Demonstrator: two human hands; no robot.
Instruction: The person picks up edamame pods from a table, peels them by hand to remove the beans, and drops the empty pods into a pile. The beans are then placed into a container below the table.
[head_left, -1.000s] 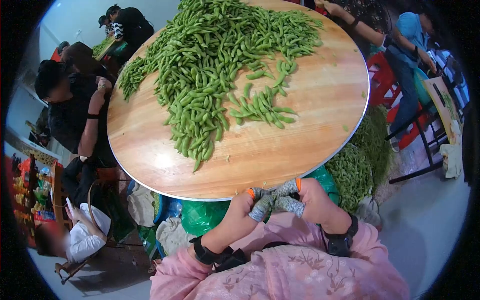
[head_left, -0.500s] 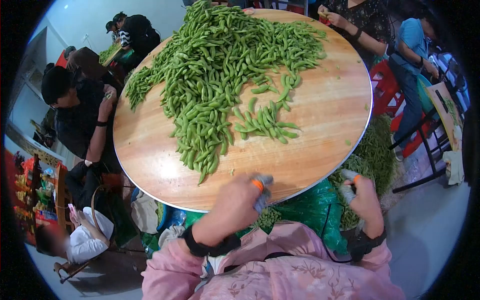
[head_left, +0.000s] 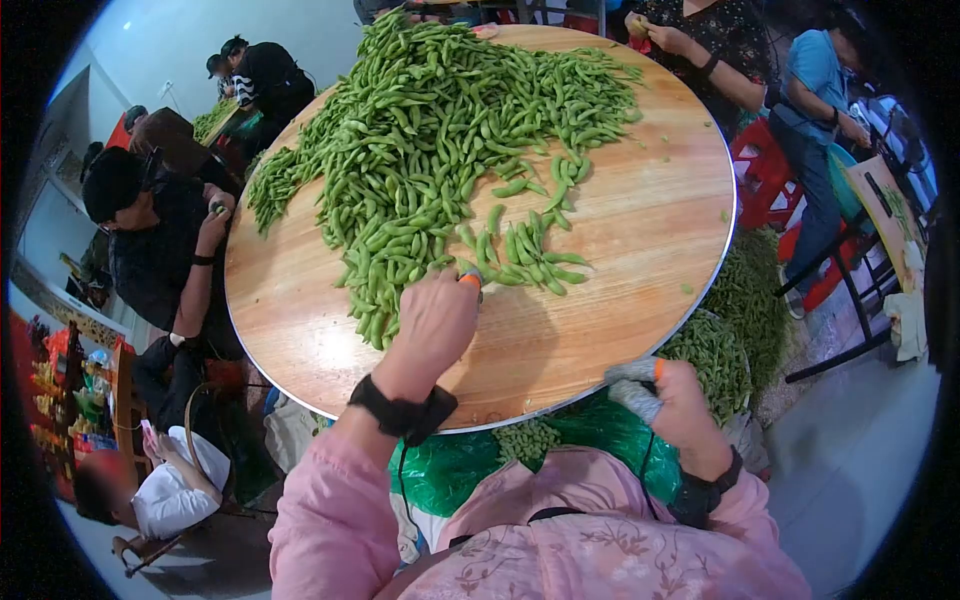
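Note:
A large heap of green bean pods (head_left: 400, 150) covers the far and middle part of a round wooden table (head_left: 600, 330). My left hand (head_left: 440, 315) reaches over the heap's near tip, knuckles up, touching pods; its fingertips are mostly hidden beneath it. An orange band and grey wrap show on one finger. A small loose group of pods (head_left: 535, 260) lies just to its right. At the table's near right edge is my right hand (head_left: 670, 395), closed, its grey-wrapped thumb and finger pressed together. What they hold, if anything, is hidden.
Below the table edge are green plastic (head_left: 600, 440) and a small pile of pods (head_left: 527, 440). More greens (head_left: 750, 310) are heaped at the right by red stools (head_left: 765, 170). Several people sit or stand around, one at the left (head_left: 150, 220) holding a pod.
My left hand has moved forward and left from the near table edge to the heap. My right hand has shifted left, onto the table's edge. The view has turned slightly.

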